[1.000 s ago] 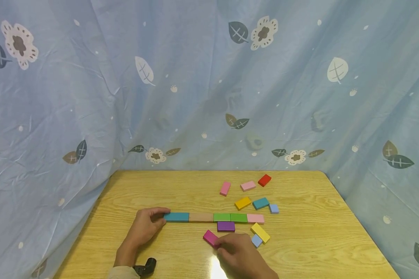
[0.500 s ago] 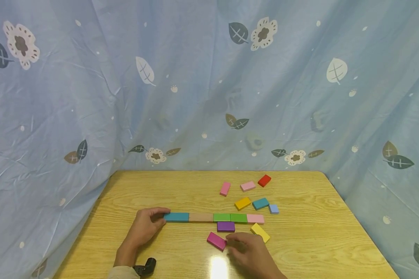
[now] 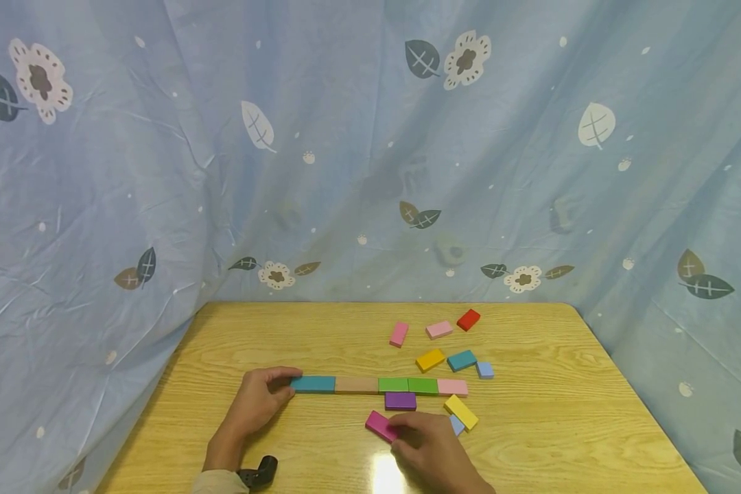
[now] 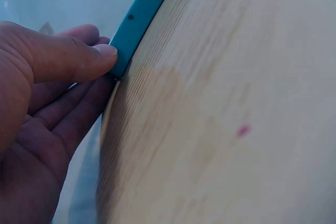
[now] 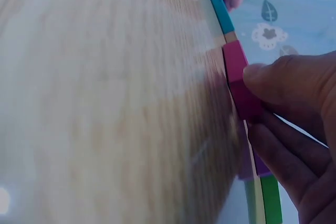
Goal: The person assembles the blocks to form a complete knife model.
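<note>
In the head view a row of flat blocks lies end to end: blue (image 3: 313, 384), tan (image 3: 357, 385), two green (image 3: 393, 385) and light pink (image 3: 453, 387). My left hand (image 3: 258, 403) pinches the blue block's left end between thumb and fingers, as the left wrist view also shows on the blue block (image 4: 137, 22). A purple block (image 3: 400, 401) lies against the row's near side. Closer to me, my right hand (image 3: 435, 446) pinches a magenta block (image 3: 379, 425), which slants and has its right end hidden by fingers. In the right wrist view, the thumb rests on the magenta block (image 5: 236, 61).
Right of my right hand lie a yellow block (image 3: 461, 412) and a partly covered light-blue block (image 3: 457, 425). Behind the row are orange (image 3: 430, 360), teal (image 3: 462, 361), small light-blue (image 3: 484, 370), pink (image 3: 398, 335), pale pink (image 3: 439, 330) and red (image 3: 468, 320) blocks.
My right hand shifted right, off the magenta block's end, then came back onto it. The magenta block sits slightly right and nearer than before. My left hand stays put.
</note>
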{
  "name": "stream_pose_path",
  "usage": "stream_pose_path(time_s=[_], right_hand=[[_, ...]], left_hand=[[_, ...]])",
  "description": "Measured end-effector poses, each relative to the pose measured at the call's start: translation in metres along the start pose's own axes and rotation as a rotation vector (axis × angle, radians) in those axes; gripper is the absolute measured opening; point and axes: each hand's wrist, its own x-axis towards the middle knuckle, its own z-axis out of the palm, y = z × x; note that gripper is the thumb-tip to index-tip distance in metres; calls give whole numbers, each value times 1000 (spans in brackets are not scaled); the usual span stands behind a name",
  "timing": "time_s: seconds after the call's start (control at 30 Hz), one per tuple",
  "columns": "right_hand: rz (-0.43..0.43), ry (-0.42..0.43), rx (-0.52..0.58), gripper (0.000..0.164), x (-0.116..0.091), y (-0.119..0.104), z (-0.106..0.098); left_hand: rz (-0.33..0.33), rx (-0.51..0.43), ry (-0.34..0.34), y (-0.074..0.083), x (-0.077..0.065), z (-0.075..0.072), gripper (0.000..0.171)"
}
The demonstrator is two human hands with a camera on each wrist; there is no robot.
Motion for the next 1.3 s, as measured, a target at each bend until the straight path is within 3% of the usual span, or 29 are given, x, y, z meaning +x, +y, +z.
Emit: stream_pose_path(time_s=[0.2,0.43,0.87,1.17,1.3], right_hand=[[5,2,-58,34,2,-2,2],[45,-97,-10,30,4,-4,0],[-224,-42,-32,32,30,-12,-10],[-128,-135,49,32,51,-11,-15],[-144,-125,13,31,58,-9,-14]], left_hand=[[-7,-9,-2,-1,0,0,36],[-13,9,-1,-1,0,0,35],[-15,20,2,0,0,0,36],[-12,10,-4,-1,0,0,36],[-14,9,-4,0,1,0,36]])
